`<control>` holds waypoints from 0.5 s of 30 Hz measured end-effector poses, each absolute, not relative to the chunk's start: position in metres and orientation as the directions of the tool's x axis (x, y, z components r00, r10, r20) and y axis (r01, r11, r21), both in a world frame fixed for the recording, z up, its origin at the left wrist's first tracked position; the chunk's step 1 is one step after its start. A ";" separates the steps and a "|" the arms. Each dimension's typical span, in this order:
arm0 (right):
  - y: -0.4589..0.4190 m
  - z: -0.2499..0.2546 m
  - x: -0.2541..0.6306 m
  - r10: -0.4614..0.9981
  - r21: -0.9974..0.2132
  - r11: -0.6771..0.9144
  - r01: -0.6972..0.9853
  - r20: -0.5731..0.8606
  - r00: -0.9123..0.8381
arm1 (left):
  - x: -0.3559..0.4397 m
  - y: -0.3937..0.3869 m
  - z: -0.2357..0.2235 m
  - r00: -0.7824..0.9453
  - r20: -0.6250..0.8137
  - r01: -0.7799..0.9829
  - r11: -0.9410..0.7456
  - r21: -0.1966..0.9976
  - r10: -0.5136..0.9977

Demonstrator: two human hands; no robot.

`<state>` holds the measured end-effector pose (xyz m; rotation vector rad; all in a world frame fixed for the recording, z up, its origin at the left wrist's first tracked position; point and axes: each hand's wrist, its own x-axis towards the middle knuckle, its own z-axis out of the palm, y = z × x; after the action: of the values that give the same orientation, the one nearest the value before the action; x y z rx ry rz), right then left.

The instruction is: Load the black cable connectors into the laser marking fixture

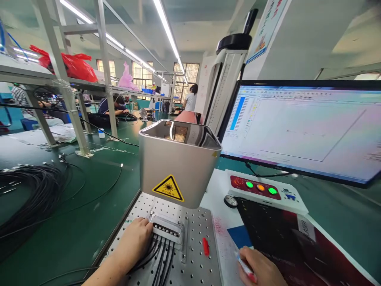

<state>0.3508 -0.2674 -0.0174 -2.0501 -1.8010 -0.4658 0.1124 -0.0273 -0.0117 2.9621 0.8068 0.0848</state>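
Cables (162,258) on perforated plate (196,234).

Long factory hall, green workbenches (89,198), metal racks (68,79), ceiling strip lights (166,28), barred windows (186,75) at far end.

Figure: the wearer's own two bare hands are showing at the lower edge of the head view. The left hand (135,238) is appearing with its forearm, which is wearing no sleeve, glove, ring or wristband. The right hand (262,268) is appearing only as far as the knuckles and is likewise wearing nothing.
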 end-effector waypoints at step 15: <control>-0.085 -0.016 0.252 0.930 -0.828 -0.124 0.547 0.096 0.356 | 0.117 -0.023 -0.016 0.848 0.055 0.521 -0.849 0.091 0.527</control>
<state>0.2520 -0.0855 -0.0158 -1.7934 -1.3029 0.5834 0.1173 -0.0227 -0.0158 2.9497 0.8371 0.1193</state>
